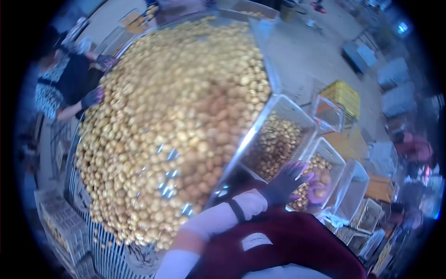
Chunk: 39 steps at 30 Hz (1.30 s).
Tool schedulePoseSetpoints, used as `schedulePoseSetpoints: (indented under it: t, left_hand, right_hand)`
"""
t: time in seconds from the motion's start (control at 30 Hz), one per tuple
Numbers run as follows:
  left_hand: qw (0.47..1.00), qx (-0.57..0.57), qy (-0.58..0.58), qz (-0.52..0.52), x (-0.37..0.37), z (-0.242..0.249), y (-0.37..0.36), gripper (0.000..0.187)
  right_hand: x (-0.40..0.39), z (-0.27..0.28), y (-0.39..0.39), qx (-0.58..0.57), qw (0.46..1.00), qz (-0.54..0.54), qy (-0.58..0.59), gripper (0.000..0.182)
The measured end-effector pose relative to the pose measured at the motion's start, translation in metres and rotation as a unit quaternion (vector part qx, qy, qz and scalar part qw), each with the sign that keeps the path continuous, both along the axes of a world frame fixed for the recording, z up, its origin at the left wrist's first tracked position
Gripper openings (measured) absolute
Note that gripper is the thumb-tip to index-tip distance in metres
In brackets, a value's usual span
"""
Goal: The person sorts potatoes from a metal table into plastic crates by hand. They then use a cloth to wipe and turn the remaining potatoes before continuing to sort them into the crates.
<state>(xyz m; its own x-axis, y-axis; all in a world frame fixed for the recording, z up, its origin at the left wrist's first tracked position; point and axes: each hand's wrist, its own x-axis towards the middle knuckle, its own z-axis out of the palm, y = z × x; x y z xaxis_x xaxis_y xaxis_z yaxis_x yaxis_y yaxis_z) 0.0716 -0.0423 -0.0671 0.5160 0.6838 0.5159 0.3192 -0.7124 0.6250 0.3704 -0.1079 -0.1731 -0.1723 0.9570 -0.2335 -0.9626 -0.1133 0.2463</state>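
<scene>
A large heap of round, yellow-brown produce, which looks like small potatoes or fruit, fills the metal-edged sorting table. My left hand, in a dark glove with purple fingertips, reaches across to the right with its fingers spread and nothing in them. It is above the near ends of two crates. Beside it is my right hand, a purple blur over the pale crate, which holds some of the same produce. Its fingers are too smeared to read. The larger grey crate holds more of these pieces, smaller and darker.
Across the heap at left, a co-worker has gloved hands on the produce. A bare pale crate stands beyond my hands. A yellow crate is farther off on the floor. The metal table edge separates heap from crates.
</scene>
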Motion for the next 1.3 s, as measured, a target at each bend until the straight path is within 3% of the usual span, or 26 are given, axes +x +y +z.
schedulePoseSetpoints:
  t: [0.1,0.13,0.17,0.23,0.27,0.3,0.37,0.43,0.47,0.57,0.67,0.77,0.8,0.9,1.0,1.1,1.2,1.3]
  left_hand:
    - [0.997,-0.044,-0.028,0.053,-0.063,-0.014,0.006,0.069]
    - [0.992,-0.069,0.033,0.097,-0.097,-0.002,0.007,0.066]
    - [0.981,-0.096,0.095,0.141,-0.135,0.009,0.003,0.062]
    - [0.948,-0.181,0.135,0.225,-0.198,-0.021,-0.01,0.059]
    - [0.934,-0.128,0.149,0.299,-0.228,-0.022,-0.025,0.058]
    - [0.912,-0.074,0.161,0.37,-0.254,-0.023,-0.042,0.058]
    - [0.868,-0.142,0.196,0.433,-0.285,-0.035,-0.077,0.06]
    - [0.839,-0.187,0.201,0.469,-0.293,-0.043,-0.107,0.06]
    - [0.824,-0.208,0.203,0.486,-0.294,-0.047,-0.119,0.061]
    - [0.793,-0.239,0.15,0.539,-0.289,-0.068,-0.148,0.059]
    - [0.754,-0.236,0.129,0.599,-0.276,-0.065,-0.154,0.055]
    - [0.71,-0.222,0.13,0.656,-0.267,-0.059,-0.147,0.055]
    - [0.701,-0.216,0.128,0.667,-0.267,-0.059,-0.141,0.054]
    - [0.687,-0.231,0.108,0.68,-0.271,-0.055,-0.115,0.044]
    - [0.686,-0.184,0.129,0.692,-0.277,-0.064,-0.105,0.034]
    - [0.682,-0.201,0.143,0.688,-0.28,-0.072,-0.108,0.034]
    - [0.675,-0.245,0.142,0.682,-0.28,-0.069,-0.109,0.034]
    - [0.689,-0.263,0.111,0.667,-0.276,-0.064,-0.116,0.037]
  right_hand:
    - [0.086,-0.025,-0.029,-0.165,0.975,-0.03,-0.148,0.038]
    - [0.106,-0.032,-0.033,-0.223,0.95,-0.04,-0.214,0.039]
    - [0.117,-0.044,-0.03,-0.281,0.91,-0.059,-0.298,0.041]
    - [0.124,-0.068,-0.013,-0.369,0.793,-0.071,-0.479,0.043]
    - [0.112,-0.074,0.01,-0.359,0.739,-0.059,-0.566,0.044]
    - [0.071,-0.069,0.045,-0.243,0.655,0.007,-0.715,0.043]
    - [-0.037,-0.035,0.122,-0.026,0.352,0.016,-0.936,0.043]
    - [-0.194,0.035,0.156,0.154,0.427,-0.014,-0.891,0.034]
    - [-0.237,0.054,0.177,0.388,0.279,-0.004,-0.879,0.041]
    - [-0.339,0.048,0.179,0.582,0.091,-0.075,-0.805,0.048]
    - [-0.382,0.054,0.187,0.585,0.032,0.038,-0.809,0.048]
    - [-0.394,0.055,0.194,0.606,0.026,0.033,-0.794,0.046]
    - [-0.397,0.062,0.195,0.604,0.042,0.078,-0.792,0.042]
    - [-0.405,0.058,0.209,0.631,0.118,0.067,-0.763,0.038]
    - [-0.434,0.047,0.228,0.586,0.141,0.123,-0.788,0.037]
    - [-0.452,0.042,0.248,0.594,0.111,0.233,-0.762,0.037]
    - [-0.45,0.033,0.252,0.642,0.103,0.118,-0.751,0.036]
    - [-0.437,0.058,0.239,0.538,0.327,0.229,-0.743,0.036]
